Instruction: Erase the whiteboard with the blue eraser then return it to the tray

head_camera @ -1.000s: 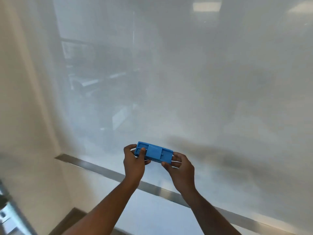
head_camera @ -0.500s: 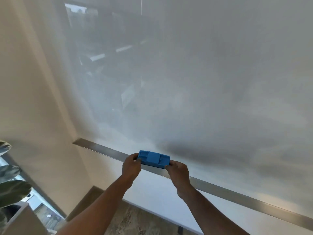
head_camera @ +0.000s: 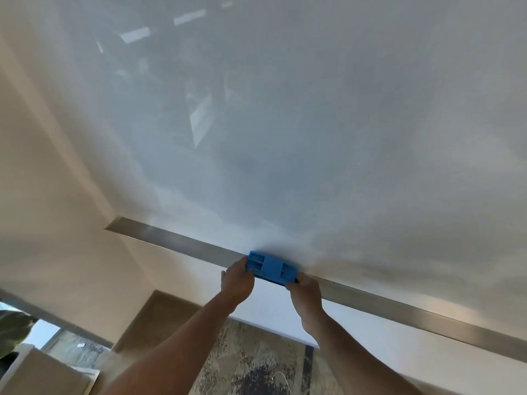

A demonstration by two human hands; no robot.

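Blue eraser (head_camera: 271, 268) sits on the metal tray (head_camera: 182, 245) at the whiteboard (head_camera: 313, 124) bottom edge; my left hand (head_camera: 237, 281) and right hand (head_camera: 305, 289) pinch its ends, bare tray running both ways.

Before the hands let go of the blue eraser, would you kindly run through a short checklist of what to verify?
1. Blue eraser over the metal tray: ok, it sits at the tray line.
2. Eraser fully resting on the tray: cannot tell, its underside is hidden.
3. Left hand grips the eraser's left end: ok.
4. Right hand grips its right end: ok.
5. Whiteboard free of writing: ok in the visible part, only reflections and grey haze show.
6. Tray beside the eraser free of other items: ok.
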